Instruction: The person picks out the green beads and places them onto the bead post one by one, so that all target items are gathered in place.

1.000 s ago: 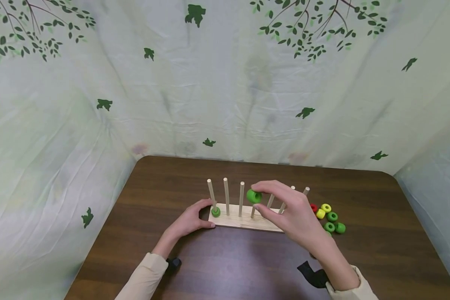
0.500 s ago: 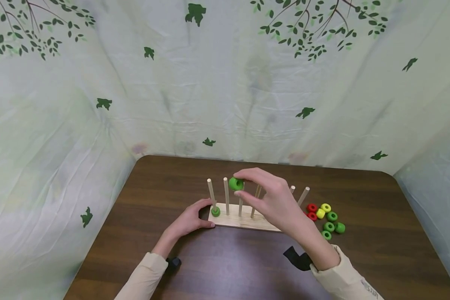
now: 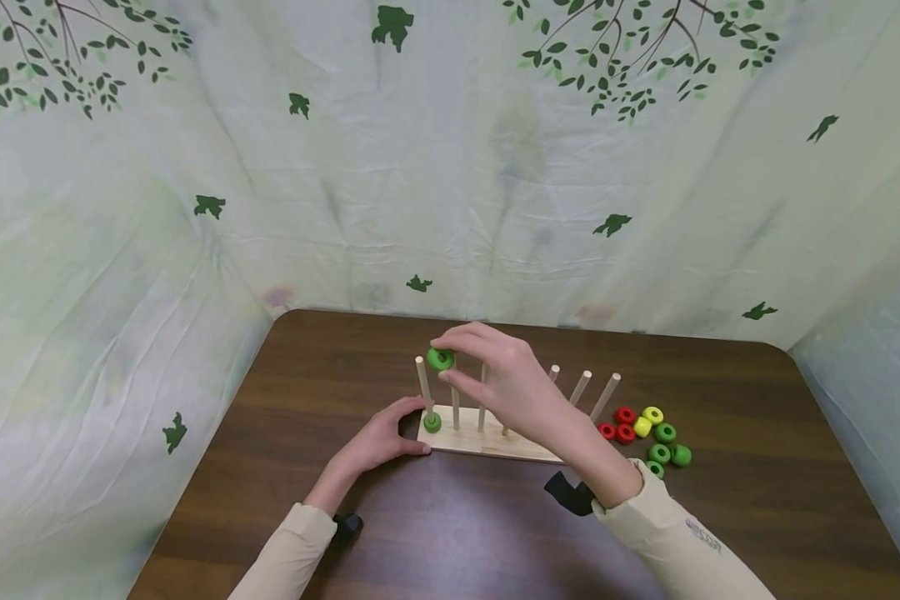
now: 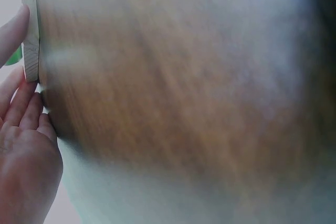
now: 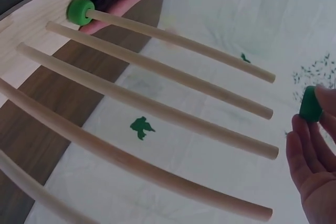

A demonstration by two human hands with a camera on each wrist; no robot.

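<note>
My right hand (image 3: 513, 383) pinches a green bead (image 3: 435, 362) between thumb and fingers, high by the tops of the two leftmost pegs. In the right wrist view this held bead (image 5: 311, 104) is apart from the peg tips. My left hand (image 3: 375, 437) grips the left end of a pale wooden peg board (image 3: 461, 443), thumb at the near edge and fingers at the far side. Another green bead (image 5: 79, 12) sits at the foot of the leftmost peg (image 3: 423, 382). Part of the board's right side is hidden behind my right hand and forearm.
Right of the board lie loose beads: several red beads (image 3: 625, 434), yellow beads (image 3: 652, 415) and several green beads (image 3: 680, 455). Pegs (image 3: 606, 397) stand up along the board. The brown table (image 3: 780, 500) ends at a leaf-printed cloth (image 3: 495, 208) behind.
My right hand has moved left and slightly up with the green bead, from around the board's middle to its left end. The red beads have come into fuller view. My left hand stays put.
</note>
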